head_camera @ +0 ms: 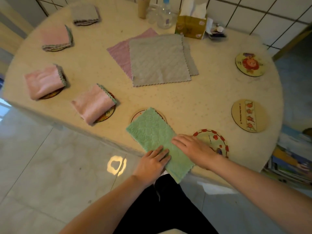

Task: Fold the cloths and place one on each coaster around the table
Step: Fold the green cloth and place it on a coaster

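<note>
A green cloth (152,134), folded into a long strip, lies at the near table edge, its far end over a coaster (141,114) and its near end hanging past the edge. My left hand (153,162) presses flat on its near part. My right hand (192,147) lies flat on its right side, partly over a red-rimmed coaster (217,141). Three folded pink cloths (94,103) (43,81) (56,37) and a folded grey one (85,14) sit on coasters along the left. Flat grey cloths (158,59) over a pink one (120,53) lie mid-table. Two bare coasters (248,115) (249,65) sit on the right.
At the table's far side stand a tissue box (190,26), a clear bottle (165,14), a wooden holder (143,7) and small clutter (216,31). The round beige table (194,102) drops to a tiled floor (42,157) on the left. Stacked papers (290,159) lie at the right.
</note>
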The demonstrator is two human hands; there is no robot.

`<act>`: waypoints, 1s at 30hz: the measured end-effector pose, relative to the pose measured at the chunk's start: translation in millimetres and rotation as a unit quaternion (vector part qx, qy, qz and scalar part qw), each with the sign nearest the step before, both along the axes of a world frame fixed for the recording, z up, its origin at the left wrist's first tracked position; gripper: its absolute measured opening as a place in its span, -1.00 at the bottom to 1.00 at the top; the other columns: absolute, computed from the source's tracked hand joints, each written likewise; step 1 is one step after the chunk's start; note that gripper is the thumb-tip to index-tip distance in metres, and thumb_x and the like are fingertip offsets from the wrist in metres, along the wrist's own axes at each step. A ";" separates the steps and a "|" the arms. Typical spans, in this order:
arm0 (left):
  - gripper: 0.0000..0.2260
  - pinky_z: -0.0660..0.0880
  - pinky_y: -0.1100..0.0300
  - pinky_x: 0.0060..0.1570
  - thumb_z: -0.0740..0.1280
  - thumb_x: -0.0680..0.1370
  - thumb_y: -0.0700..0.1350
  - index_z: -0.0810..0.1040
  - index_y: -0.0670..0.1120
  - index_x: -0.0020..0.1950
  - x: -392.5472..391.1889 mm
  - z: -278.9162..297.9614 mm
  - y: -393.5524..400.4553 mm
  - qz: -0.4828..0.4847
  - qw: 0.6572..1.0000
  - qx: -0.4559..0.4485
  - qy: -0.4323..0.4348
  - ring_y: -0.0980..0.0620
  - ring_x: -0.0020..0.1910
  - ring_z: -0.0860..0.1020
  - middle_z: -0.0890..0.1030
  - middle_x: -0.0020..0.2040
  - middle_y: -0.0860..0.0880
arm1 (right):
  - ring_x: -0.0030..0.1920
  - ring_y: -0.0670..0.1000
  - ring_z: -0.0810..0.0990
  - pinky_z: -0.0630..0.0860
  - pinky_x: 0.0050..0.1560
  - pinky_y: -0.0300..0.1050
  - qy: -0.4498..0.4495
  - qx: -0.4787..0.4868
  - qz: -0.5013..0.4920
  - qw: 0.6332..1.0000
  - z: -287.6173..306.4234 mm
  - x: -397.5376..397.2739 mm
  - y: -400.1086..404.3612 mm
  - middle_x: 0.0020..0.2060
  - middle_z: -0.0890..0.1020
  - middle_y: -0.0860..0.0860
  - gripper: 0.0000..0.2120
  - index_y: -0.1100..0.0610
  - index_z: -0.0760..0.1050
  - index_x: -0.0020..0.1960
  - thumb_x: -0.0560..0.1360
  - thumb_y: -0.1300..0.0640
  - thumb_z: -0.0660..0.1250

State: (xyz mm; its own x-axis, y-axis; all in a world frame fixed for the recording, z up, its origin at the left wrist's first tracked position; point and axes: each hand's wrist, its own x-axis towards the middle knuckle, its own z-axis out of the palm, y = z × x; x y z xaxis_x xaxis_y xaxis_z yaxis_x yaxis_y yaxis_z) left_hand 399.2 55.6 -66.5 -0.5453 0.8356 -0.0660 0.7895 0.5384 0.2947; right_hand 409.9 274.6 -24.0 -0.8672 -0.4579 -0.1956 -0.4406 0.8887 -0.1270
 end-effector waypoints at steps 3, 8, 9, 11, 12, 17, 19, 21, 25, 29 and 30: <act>-0.54 0.56 0.15 0.04 0.53 0.28 0.04 0.65 0.00 0.16 3.9 2.6 2.7 0.032 0.999 0.004 0.000 -0.03 0.17 0.60 0.63 0.18 0.03 | 0.40 0.11 0.34 0.35 0.34 0.05 -0.045 0.018 0.131 0.990 -11.1 -29.5 14.9 0.41 0.36 0.11 -0.26 0.18 0.26 0.44 0.31 0.48 0.32; -0.63 0.26 0.30 0.34 0.26 0.53 -0.11 0.53 -0.05 0.34 5.7 12.3 -7.6 0.159 0.969 0.097 -0.164 0.10 0.33 0.42 0.50 0.35 0.02 | 0.43 0.08 0.29 0.36 0.34 0.02 -0.068 0.018 0.237 0.969 -20.3 -46.6 46.5 0.45 0.29 0.11 -0.21 0.14 0.20 0.47 0.29 0.50 0.28; -0.65 0.20 0.40 0.34 0.25 0.56 -0.14 0.51 -0.04 0.35 4.0 18.4 -8.2 0.205 0.948 0.118 -0.215 0.16 0.32 0.40 0.48 0.36 0.04 | 0.43 0.07 0.29 0.35 0.35 0.00 -0.066 0.005 0.252 0.966 -21.8 -50.6 51.8 0.45 0.28 0.11 -0.23 0.13 0.19 0.47 0.32 0.48 0.26; -0.69 0.27 0.51 0.21 0.25 0.59 -0.18 0.54 0.02 0.30 1.3 25.5 -8.2 0.298 0.902 0.154 -0.272 0.24 0.18 0.49 0.57 0.25 0.07 | 0.42 0.04 0.31 0.30 0.37 -0.04 -0.077 -0.026 0.262 0.962 -25.7 -59.0 58.2 0.44 0.31 0.08 -0.28 0.13 0.20 0.47 0.35 0.43 0.25; -0.73 0.36 0.50 0.06 0.25 0.60 -0.18 0.56 0.07 0.24 0.2 28.1 -7.6 0.347 0.872 0.168 -0.301 0.29 0.00 0.53 0.63 0.11 0.08 | 0.39 0.02 0.34 0.31 0.36 -0.07 -0.084 -0.046 0.252 0.963 -27.3 -62.9 59.2 0.41 0.36 0.06 -0.31 0.12 0.23 0.45 0.36 0.41 0.27; -0.85 0.53 0.07 -0.03 0.28 0.60 -0.06 0.62 0.07 -0.09 -10.4 24.3 -1.0 0.541 0.677 0.302 -0.398 0.09 -0.14 0.58 0.68 -0.12 -0.06 | -0.09 -0.18 0.50 0.47 -0.03 -0.31 -0.174 -0.269 0.020 0.947 -14.2 -88.2 32.5 -0.05 0.58 -0.14 -0.78 0.05 0.52 0.16 0.51 0.14 0.34; -0.82 0.61 0.08 -0.07 0.25 0.62 -0.07 0.62 -0.07 -0.06 -18.7 25.5 4.9 0.593 0.577 0.371 -0.421 0.02 -0.12 0.65 0.68 -0.08 -0.08 | -0.20 -0.11 0.54 0.44 -0.20 -0.30 -0.220 -0.305 -0.087 0.922 -11.4 -105.2 15.5 -0.16 0.61 -0.11 -0.90 0.02 0.55 0.02 0.53 0.07 0.31; -0.80 0.61 0.20 -0.24 0.21 0.64 -0.11 0.59 -0.14 -0.05 -28.4 26.8 8.9 0.631 0.511 0.395 -0.430 0.03 -0.20 0.67 0.67 -0.11 -0.09 | -0.31 -0.02 0.52 0.39 -0.29 -0.12 -0.225 -0.308 -0.136 0.914 -15.8 -120.2 4.0 -0.31 0.59 0.01 -0.84 0.10 0.51 -0.13 0.53 0.02 0.29; -0.77 0.63 0.07 -0.26 0.21 0.64 -0.07 0.56 -0.20 0.02 -39.1 19.6 8.5 0.668 0.478 0.367 -0.436 -0.18 -0.12 0.66 0.65 -0.05 -0.21 | -0.38 -0.03 0.42 0.36 -0.32 -0.05 -0.232 -0.227 -0.147 0.934 -24.7 -135.3 -7.3 -0.43 0.44 -0.06 -0.77 0.09 0.42 -0.18 0.56 -0.03 0.23; -0.78 0.64 -0.04 -0.25 0.19 0.64 -0.05 0.57 -0.13 0.07 -47.0 14.5 5.1 0.664 0.515 0.348 -0.415 -0.17 -0.12 0.67 0.66 -0.03 -0.19 | -0.30 0.03 0.50 0.38 -0.31 -0.01 -0.210 -0.191 -0.159 0.946 -24.5 -135.9 -15.7 -0.34 0.49 -0.06 -0.79 0.05 0.34 -0.14 0.59 -0.05 0.13; -0.79 0.64 -0.10 -0.24 0.20 0.63 -0.03 0.57 -0.11 0.05 -48.3 12.5 4.4 0.665 0.525 0.343 -0.406 -0.17 -0.13 0.67 0.66 -0.04 -0.20 | -0.29 0.03 0.51 0.36 -0.32 -0.03 -0.204 -0.182 -0.162 0.948 -24.1 -135.6 -16.6 -0.33 0.51 -0.05 -0.79 0.05 0.34 -0.12 0.60 -0.05 0.12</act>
State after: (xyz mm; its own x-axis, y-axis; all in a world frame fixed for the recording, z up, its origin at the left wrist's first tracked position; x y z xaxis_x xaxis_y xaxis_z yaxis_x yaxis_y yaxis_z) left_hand 350.9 60.1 -54.0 -0.7013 -0.2701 -0.6597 -0.6853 0.0008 0.7282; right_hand 274.3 258.0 -48.1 -0.8605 -0.2819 -0.4243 -0.0005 0.8334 -0.5527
